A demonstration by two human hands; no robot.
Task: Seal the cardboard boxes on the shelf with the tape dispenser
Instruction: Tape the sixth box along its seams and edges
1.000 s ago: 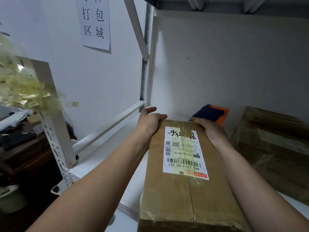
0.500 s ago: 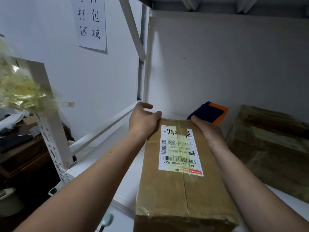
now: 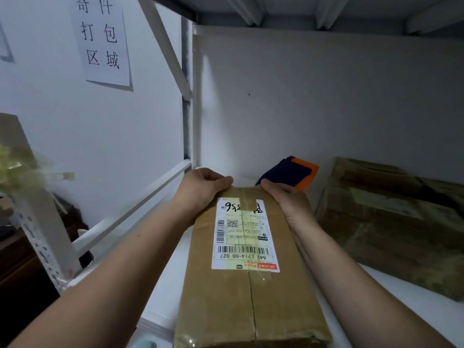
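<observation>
Fingers have curled tighter over the far end of the cardboard box (image 3: 251, 292), which lies lengthwise on the shelf (image 3: 163, 285). The left hand (image 3: 200, 189) grips its 11 o'clock corner, the right hand (image 3: 288, 199) its 1 o'clock. It is best squared flat before taping; a navy-and-orange object (image 3: 288, 170) lies just behind.

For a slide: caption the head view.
Left hand and right hand grip the far end of a shelved cardboard box.

Readable text: one sign, one label.
The paper sign (image 3: 101, 38) reads "寄件 打包 区域"; the shipping label (image 3: 244, 234) on the cardboard box (image 3: 226, 310) shows "642 L714-00 027", upside down, beside a barcode.
</observation>
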